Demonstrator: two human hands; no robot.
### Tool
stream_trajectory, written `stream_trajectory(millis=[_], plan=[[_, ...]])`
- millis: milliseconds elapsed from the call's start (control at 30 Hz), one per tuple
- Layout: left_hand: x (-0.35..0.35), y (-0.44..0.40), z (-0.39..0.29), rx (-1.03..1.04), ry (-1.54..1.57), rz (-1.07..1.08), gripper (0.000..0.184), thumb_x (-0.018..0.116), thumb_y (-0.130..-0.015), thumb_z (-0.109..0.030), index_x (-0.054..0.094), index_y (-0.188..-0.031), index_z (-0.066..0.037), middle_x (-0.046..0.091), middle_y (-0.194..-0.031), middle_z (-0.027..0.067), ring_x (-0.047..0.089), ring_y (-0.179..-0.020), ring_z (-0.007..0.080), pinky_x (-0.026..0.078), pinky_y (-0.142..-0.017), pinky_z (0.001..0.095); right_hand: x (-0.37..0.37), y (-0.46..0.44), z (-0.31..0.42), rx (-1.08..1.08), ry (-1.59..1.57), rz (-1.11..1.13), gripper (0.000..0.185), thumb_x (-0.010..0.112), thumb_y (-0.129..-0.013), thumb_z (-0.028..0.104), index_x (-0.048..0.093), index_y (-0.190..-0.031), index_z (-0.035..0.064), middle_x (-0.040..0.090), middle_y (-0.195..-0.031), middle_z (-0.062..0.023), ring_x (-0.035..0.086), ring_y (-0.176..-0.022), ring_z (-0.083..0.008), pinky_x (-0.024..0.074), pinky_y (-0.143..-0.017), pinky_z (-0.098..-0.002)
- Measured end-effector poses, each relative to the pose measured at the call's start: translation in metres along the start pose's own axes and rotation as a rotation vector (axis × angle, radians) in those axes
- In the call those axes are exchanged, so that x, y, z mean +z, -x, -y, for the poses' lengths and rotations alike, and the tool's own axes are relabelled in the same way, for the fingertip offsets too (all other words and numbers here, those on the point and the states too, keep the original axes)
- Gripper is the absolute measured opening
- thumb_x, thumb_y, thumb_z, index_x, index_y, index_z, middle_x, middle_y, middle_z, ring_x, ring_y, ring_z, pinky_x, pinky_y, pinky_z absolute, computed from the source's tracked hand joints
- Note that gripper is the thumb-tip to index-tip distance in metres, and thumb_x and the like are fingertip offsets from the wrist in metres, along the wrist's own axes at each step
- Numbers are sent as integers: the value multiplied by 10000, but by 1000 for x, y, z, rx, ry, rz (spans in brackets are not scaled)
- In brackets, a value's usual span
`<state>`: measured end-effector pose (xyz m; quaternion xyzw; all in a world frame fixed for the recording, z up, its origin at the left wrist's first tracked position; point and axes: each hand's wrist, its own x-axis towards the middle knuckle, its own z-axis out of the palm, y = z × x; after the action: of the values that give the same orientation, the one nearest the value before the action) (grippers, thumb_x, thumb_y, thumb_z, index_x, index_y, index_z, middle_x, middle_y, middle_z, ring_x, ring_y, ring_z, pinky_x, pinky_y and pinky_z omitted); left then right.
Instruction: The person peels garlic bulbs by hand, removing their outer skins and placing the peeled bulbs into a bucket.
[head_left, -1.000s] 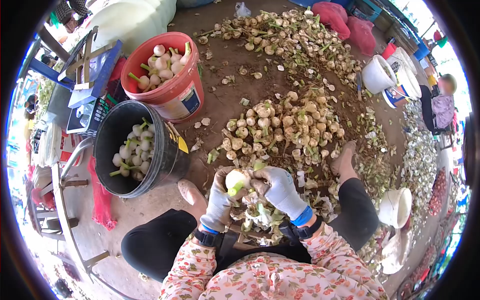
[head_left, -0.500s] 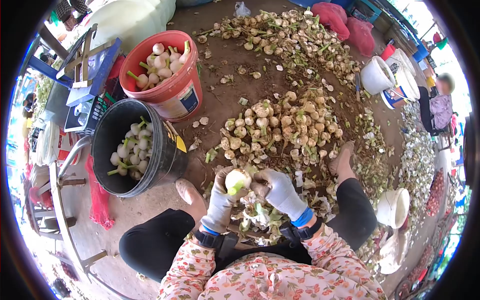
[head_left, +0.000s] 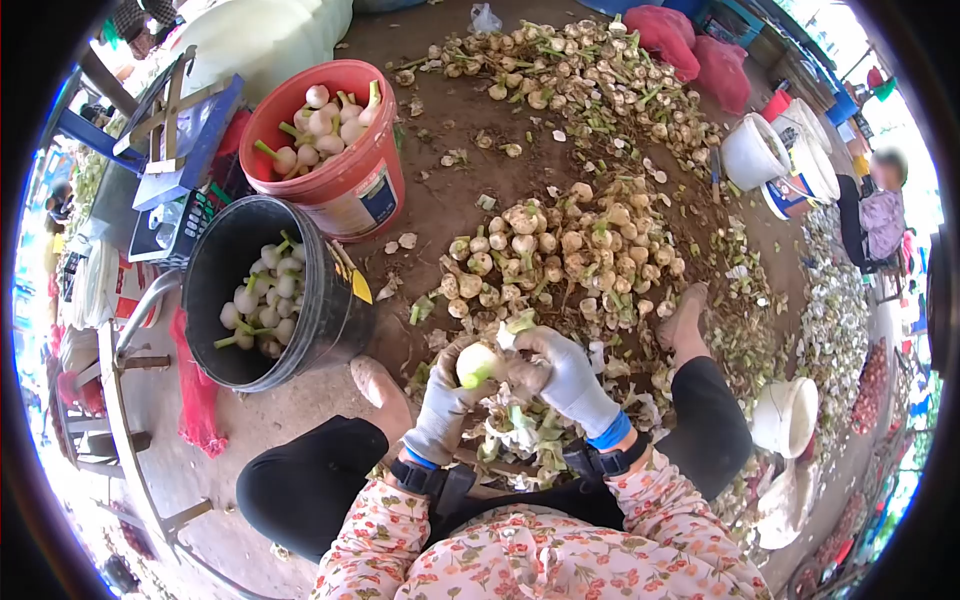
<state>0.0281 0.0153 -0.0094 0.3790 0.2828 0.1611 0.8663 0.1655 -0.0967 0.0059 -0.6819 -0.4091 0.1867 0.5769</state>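
Observation:
My left hand (head_left: 447, 395), in a soiled pale glove, is closed around a garlic bulb (head_left: 478, 366), white and round with a green patch turned toward me. Close beside it on the right, my gloved right hand (head_left: 565, 378) has its fingers curled together at the bulb's side. A pale green strip of peel (head_left: 518, 322) stands up at those fingertips; the exact grip is partly hidden. Below both hands lies a heap of stripped peels (head_left: 520, 437). Just beyond them is a pile of brownish unpeeled garlic bulbs (head_left: 590, 245).
Left of me stand a black bucket (head_left: 345, 310) and a red bucket (head_left: 355, 205), both holding white bulbs. A larger bulb pile (head_left: 600, 80) lies farther back. White buckets (head_left: 755, 152) and a seated person (head_left: 882, 215) are at right. A white container (head_left: 786, 418) lies near my knee.
The bulb has turned in my left hand, its green stem no longer pointing at me. My right hand has shifted slightly up, and a peel strip now shows at its fingertips.

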Motion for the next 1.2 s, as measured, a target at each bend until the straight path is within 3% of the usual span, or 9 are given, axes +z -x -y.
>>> stream_trajectory(millis=[100, 233, 500, 633, 733, 867, 967, 1067, 1200], plan=[[-2, -2, 4, 78, -201, 108, 691, 727, -650, 26, 439, -1276, -23, 590, -1094, 57, 573, -974, 132, 476, -834, 256, 1, -3, 0, -216, 305, 0, 28, 584, -857, 12, 564, -876, 20, 556, -743, -3, 485, -612, -68, 416, -534, -232], [6, 7, -9, -51, 67, 131, 738, 758, -624, -6, 444, -1286, -100, 555, -1131, 62, 558, -1020, 182, 465, -888, 301, 10, -1, 13, 410, -296, -49, 29, 540, -889, 28, 559, -869, 21, 528, -730, 30, 450, -636, -44, 370, -553, -193], [-4, 5, 3, -40, 282, 114, 533, 625, -835, -442, 475, -1227, -114, 574, -1052, 88, 559, -979, 214, 461, -834, 358, 18, 6, 12, 657, -602, -45, 104, 537, -928, 116, 535, -944, 14, 564, -797, -3, 481, -651, -42, 421, -594, -194], [-5, 1, -11, -182, 533, 63, 607, 396, -876, -637, 582, -1091, -101, 608, -889, 102, 574, -700, 191, 391, -448, 228, 15, 10, 28, 590, -975, -76, 95, 535, -918, 107, 522, -933, 14, 526, -752, -8, 480, -644, -75, 416, -610, -216], [-5, 0, -14, -126, 462, 30, 544, 431, -887, -597, 582, -1088, -114, 605, -899, 82, 570, -698, 166, 403, -472, 223, 8, 10, 32, 530, -765, 73, 123, 545, -897, 86, 526, -998, 19, 513, -777, -24, 507, -691, -135, 451, -672, -288], [-1, 2, -11, -86, 274, -62, 490, 445, -920, -512, 575, -1096, -74, 604, -849, 27, 562, -661, 108, 412, -493, 218, 8, -12, 39, -274, 38, 115, 340, 659, -746, 12, 590, -1067, 105, 592, -1000, -73, 585, -876, -213, 476, -737, -320], [-13, 5, -19, -190, 22, 60, 381, 425, -959, -364, 567, -1091, -35, 612, -843, 11, 568, -663, 80, 459, -545, 232, 0, -28, 51, -329, 252, 405, 273, 689, -720, 10, 621, -975, 79, 601, -1019, -99, 590, -928, -227, 478, -737, -333], [1, 14, -41, -108, -306, 129, 345, 410, -975, -308, 571, -1065, -16, 640, -890, 51, 606, -714, 94, 495, -582, 250, 3, -17, 35, -234, 29, 306, 183, 696, -737, 35, 619, -901, 53, 595, -979, -90, 583, -910, -224, 467, -763, -328], [-15, 3, -14, -139, 202, 53, 469, 386, -946, -476, 575, -1073, -65, 626, -882, 79, 577, -676, 191, 428, -501, 276, 6, 5, 39, -106, -169, 327, 118, 634, -785, -11, 567, -873, 31, 584, -933, -76, 572, -859, -203, 451, -760, -297]])
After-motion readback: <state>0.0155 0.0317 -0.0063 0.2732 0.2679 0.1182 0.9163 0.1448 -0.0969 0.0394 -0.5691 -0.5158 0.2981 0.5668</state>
